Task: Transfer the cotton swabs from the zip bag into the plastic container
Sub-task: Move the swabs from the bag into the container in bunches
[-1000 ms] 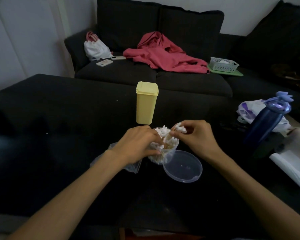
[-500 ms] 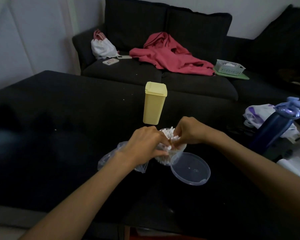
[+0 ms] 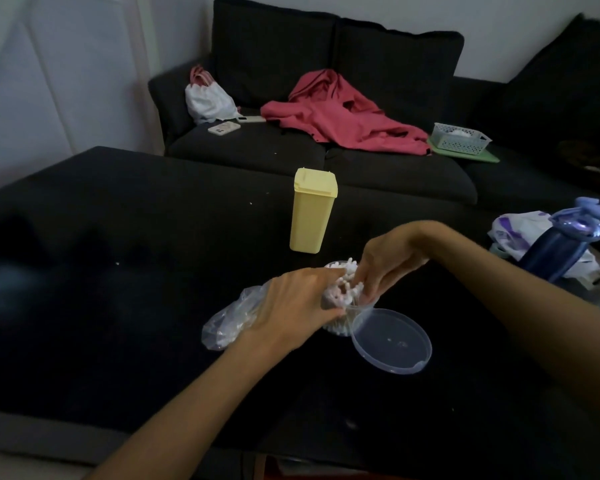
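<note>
A small clear plastic container stands on the dark table, packed with upright white cotton swabs. My left hand curls round the container's left side and steadies it. My right hand reaches down from the right, its fingertips pinching and pressing the swab tops into the container. The crumpled clear zip bag lies under and behind my left wrist. The container's round clear lid lies open-side up just to the right.
A tall yellow plastic box stands just behind the container. A dark blue bottle and a white-and-purple bag sit at the table's right edge. Behind the table a black sofa holds a red garment, a phone and a basket.
My right hand dropped from holding a small bunch of swabs above the container to pressing down among the swabs. The camera view shifted slightly. My left hand stays on the container.
</note>
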Motion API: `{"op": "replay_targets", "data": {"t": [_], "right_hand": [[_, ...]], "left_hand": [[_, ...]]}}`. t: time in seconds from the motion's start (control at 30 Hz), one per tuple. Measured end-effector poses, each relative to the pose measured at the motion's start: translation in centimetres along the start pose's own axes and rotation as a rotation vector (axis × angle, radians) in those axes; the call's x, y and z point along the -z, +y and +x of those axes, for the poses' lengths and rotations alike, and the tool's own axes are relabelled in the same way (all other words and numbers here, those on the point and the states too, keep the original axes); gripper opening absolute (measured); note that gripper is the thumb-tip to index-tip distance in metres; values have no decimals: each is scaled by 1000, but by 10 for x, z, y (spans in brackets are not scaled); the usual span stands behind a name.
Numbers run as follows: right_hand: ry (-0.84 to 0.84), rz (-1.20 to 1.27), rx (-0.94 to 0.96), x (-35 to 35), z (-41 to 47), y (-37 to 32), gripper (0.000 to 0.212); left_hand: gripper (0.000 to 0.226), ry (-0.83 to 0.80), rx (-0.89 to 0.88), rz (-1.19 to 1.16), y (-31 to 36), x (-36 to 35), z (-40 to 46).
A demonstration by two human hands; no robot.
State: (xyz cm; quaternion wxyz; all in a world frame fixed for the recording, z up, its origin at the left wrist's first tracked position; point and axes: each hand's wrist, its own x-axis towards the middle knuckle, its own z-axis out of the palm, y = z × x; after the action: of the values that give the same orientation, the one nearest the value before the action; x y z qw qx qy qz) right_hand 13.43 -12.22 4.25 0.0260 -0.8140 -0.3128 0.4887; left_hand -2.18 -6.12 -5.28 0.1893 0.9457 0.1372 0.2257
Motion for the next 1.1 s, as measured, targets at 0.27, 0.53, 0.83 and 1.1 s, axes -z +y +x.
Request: {"op": "replay_targets", "data": {"t": [0.27, 0.53, 0.83, 1.1], "right_hand": [[95, 264, 88, 4, -14, 18, 15], [314, -8, 161, -21, -7, 29, 11], [411, -75, 225, -25, -18, 53, 12], [559, 195, 268, -34, 1, 65, 6]], "left_hand": [[37, -48, -121, -51, 5, 0, -8], [22, -80, -236, 25, 1, -3, -3], [27, -70, -269, 29, 1, 2, -2], [36, -114, -209, 158, 5, -3, 14]]}}
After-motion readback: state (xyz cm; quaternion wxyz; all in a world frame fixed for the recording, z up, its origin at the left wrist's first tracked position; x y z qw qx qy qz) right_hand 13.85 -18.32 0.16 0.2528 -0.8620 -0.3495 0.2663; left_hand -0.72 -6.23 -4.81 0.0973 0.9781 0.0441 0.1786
